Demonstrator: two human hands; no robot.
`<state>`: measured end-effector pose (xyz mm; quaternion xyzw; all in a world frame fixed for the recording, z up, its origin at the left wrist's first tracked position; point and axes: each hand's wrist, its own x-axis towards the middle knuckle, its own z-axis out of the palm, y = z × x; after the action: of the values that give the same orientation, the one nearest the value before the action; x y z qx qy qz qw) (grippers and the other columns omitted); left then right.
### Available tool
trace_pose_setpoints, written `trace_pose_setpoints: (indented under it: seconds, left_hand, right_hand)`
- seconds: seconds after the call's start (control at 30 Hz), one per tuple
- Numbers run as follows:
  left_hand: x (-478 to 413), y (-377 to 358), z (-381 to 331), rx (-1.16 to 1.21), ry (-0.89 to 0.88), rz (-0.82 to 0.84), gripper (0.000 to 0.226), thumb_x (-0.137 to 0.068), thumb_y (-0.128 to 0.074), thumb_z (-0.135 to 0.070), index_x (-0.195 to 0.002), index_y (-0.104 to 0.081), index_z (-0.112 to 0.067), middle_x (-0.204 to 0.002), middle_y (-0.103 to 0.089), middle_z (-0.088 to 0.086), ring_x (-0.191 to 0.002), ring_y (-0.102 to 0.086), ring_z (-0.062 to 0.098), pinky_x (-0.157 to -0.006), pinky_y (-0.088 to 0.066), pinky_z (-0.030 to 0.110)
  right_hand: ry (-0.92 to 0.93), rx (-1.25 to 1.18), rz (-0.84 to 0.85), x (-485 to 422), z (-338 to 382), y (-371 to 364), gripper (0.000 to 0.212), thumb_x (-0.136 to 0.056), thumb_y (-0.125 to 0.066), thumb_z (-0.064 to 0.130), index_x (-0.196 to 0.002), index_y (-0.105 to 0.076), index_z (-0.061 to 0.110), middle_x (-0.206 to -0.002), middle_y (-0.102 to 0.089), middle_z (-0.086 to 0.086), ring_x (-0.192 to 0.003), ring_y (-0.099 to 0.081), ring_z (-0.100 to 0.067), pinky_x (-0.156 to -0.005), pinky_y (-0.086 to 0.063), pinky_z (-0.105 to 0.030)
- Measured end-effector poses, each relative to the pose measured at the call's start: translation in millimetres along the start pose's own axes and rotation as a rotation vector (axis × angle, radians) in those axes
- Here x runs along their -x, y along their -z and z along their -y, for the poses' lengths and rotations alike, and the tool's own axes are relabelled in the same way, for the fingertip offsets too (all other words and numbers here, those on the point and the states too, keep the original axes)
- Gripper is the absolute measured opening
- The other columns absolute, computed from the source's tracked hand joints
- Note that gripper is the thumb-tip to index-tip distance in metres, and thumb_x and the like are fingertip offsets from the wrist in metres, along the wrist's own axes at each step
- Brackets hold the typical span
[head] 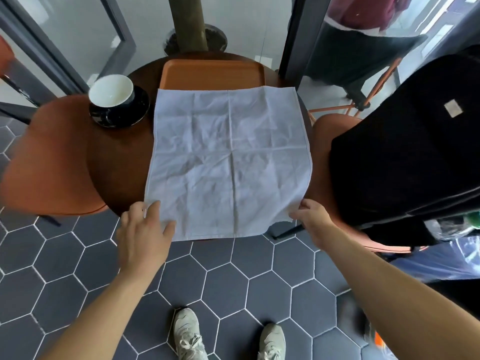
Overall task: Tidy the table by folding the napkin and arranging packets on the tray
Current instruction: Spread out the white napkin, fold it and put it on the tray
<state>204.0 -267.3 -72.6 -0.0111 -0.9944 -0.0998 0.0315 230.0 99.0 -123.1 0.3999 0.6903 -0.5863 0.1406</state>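
1. No text, brand, number or sign can be read anywhere in the view.
2. A small pale label [453, 110] sits on the black bag [405, 157] at the right. Its face is too small and blurred to show any lettering.

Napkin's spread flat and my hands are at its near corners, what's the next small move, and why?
Probably lift both near corners and carry them to the far edge, folding it in half. The napkin lies open, covering part of the tray, with left hand and right hand gripping those corners.
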Motion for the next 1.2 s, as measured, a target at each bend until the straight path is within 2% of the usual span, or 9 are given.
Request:
trace_pose_setpoints:
  seconds: [0.13,0.23,0.4,0.6,0.83,0.93,1.03,1.1,1.2]
  left_hand:
    - [8,2,10,0.120,0.136,0.021,0.046,-0.079,-0.078,-0.008,-0.122,-0.064,-0.001,-0.104,-0.054,0.024,-0.100,-0.051,0.045,-0.089,-0.046,0.054]
    - [9,6,13,0.185,0.169,0.042,0.041,-0.080,-0.075,-0.002,-0.120,-0.068,-0.003,-0.103,-0.054,0.020,-0.101,-0.053,0.042,-0.092,-0.045,0.048]
    - [14,11,8,0.233,0.266,0.073,0.039,-0.086,-0.072,-0.012,-0.125,-0.064,-0.011,-0.112,-0.050,0.014,-0.096,-0.058,0.037,-0.087,-0.047,0.044]
    - [14,14,7,0.400,0.319,0.024,0.040,-0.085,-0.063,0.005,-0.120,-0.070,-0.013,-0.105,-0.053,0.012,-0.088,-0.050,0.023,-0.088,-0.040,0.031]
    - [5,28,19,0.537,0.372,0.018,0.023,-0.087,-0.064,-0.003,-0.099,-0.078,-0.017,-0.097,-0.075,0.002,-0.084,-0.063,0.018,-0.078,-0.048,0.030]
    - [1,38,24,0.660,0.395,0.050,0.032,-0.086,-0.061,-0.003,-0.088,-0.079,-0.029,-0.084,-0.075,-0.011,-0.073,-0.069,0.014,-0.063,-0.048,0.018]
    - [2,52,32,0.800,0.325,0.105,0.053,-0.081,-0.049,0.008,-0.084,-0.077,-0.037,-0.073,-0.069,-0.020,-0.065,-0.067,0.005,-0.055,-0.040,0.003]
    - [3,60,39,0.743,0.189,0.137,0.059,-0.079,-0.049,0.018,-0.093,-0.077,-0.031,-0.084,-0.068,-0.019,-0.069,-0.061,0.000,-0.064,-0.041,0.001]
    - [1,68,47,0.714,0.056,0.118,0.056,-0.079,-0.065,0.019,-0.092,-0.073,-0.034,-0.097,-0.068,-0.012,-0.078,-0.061,0.001,-0.076,-0.047,0.008]
  right_hand:
    - [0.047,0.030,-0.043,17,-18,16,0.017,-0.080,-0.077,0.009,-0.095,-0.070,0.013,-0.089,-0.073,-0.004,-0.074,-0.066,-0.020,-0.070,-0.057,-0.036]
    - [0.099,-0.023,-0.069,32,-17,25,0.031,-0.085,-0.071,-0.002,-0.112,-0.064,0.009,-0.091,-0.075,-0.003,-0.061,-0.072,-0.022,-0.057,-0.061,-0.034]
    - [0.233,-0.028,-0.250,57,-5,36,0.045,-0.085,-0.075,0.007,-0.114,-0.055,0.035,-0.082,-0.069,-0.001,-0.058,-0.074,-0.030,-0.069,-0.060,-0.044]
    - [0.401,-0.029,-0.283,76,14,39,0.013,-0.087,-0.074,0.012,-0.084,-0.071,0.024,-0.074,-0.074,0.010,-0.057,-0.072,-0.005,-0.050,-0.051,-0.012]
    - [0.407,-0.065,-0.048,79,23,57,0.052,-0.078,-0.050,-0.017,-0.102,-0.075,0.022,-0.096,-0.079,-0.009,-0.090,-0.077,-0.021,-0.082,-0.062,-0.032]
    - [0.502,0.108,-0.172,79,26,62,0.033,-0.080,-0.075,0.001,-0.093,-0.078,0.031,-0.086,-0.079,0.004,-0.085,-0.077,-0.019,-0.089,-0.059,-0.040]
    - [0.542,0.104,-0.200,79,33,65,0.023,-0.086,-0.075,0.013,-0.082,-0.077,0.036,-0.077,-0.078,0.004,-0.074,-0.076,-0.019,-0.082,-0.061,-0.044]
    - [0.640,0.185,-0.263,81,37,67,0.020,-0.088,-0.074,0.019,-0.081,-0.075,0.038,-0.084,-0.074,0.006,-0.076,-0.073,-0.016,-0.082,-0.059,-0.038]
    - [0.778,0.312,-0.361,85,44,70,0.017,-0.089,-0.074,0.018,-0.086,-0.071,0.035,-0.102,-0.067,0.014,-0.088,-0.064,0.006,-0.077,-0.045,-0.004]
